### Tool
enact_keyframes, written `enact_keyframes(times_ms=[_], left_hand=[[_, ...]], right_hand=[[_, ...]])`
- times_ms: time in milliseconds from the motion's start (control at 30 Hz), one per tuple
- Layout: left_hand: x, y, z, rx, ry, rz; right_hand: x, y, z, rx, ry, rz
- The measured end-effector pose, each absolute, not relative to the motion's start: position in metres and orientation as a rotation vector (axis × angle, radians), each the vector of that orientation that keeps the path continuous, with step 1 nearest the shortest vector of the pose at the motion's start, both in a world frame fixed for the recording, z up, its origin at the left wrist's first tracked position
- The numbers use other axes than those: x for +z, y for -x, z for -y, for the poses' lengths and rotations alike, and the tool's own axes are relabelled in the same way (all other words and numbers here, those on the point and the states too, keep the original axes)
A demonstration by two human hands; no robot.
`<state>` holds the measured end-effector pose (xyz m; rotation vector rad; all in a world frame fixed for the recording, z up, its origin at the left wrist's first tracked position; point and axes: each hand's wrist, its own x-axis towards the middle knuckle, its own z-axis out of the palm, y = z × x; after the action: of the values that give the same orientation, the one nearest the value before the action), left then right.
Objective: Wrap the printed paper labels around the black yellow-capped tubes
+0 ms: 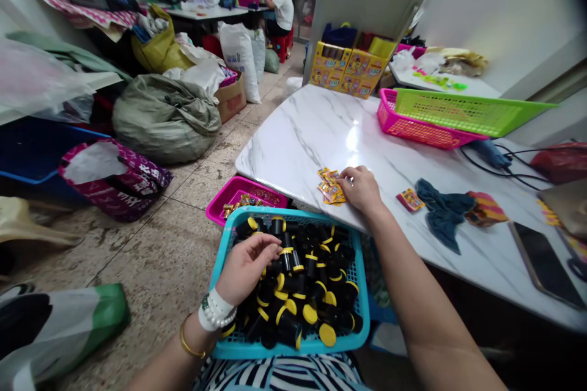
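A turquoise basket (362,317) sits on my lap, full of small black cylinders with yellow caps (288,319). Over its left part hovers my left hand (247,264), fingers curled and thumb drawn in close to them; whatever it may hold is hidden. My right hand (361,189) rests at the table's near edge, its fingertips closed at a little pile of small yellow-and-red printed labels (331,188). It seems to pinch one of them. A small stack of similar labels (410,200) lies to the right of that hand.
The marbled white table (284,134) bears a dark blue cloth (443,214), a phone (545,263), and pink (413,129) and green baskets (477,111). Beside my basket is a pink tray (220,198) with small gold-coloured pieces. Sacks (165,116) stand on the floor; a person (282,3) sits farther back.
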<state>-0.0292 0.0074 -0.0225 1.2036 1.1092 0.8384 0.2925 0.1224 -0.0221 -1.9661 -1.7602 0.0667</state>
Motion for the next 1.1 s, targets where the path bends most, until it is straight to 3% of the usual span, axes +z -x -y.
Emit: enact_keyframes(times_ms=[433, 633, 900, 1100], left_hand=[[-0.019, 0.017, 0.004, 0.763, -1.159, -1.032], [-0.011, 0.019, 0.009, 0.886, -1.099, -1.07], [-0.016, 0.011, 0.013, 0.841, -1.174, -1.077], [-0.019, 0.016, 0.011, 0.696, -1.268, -1.053]], right_hand=[[0.001, -0.295, -0.141, 0.268, 1.768, 1.752], [0.002, -0.24, -0.067, 0.339, 1.657, 1.457], [-0.03, -0.132, 0.054, 1.182, 1.33, 0.85], [-0.032, -0.148, 0.062, 1.498, 1.337, 0.993]])
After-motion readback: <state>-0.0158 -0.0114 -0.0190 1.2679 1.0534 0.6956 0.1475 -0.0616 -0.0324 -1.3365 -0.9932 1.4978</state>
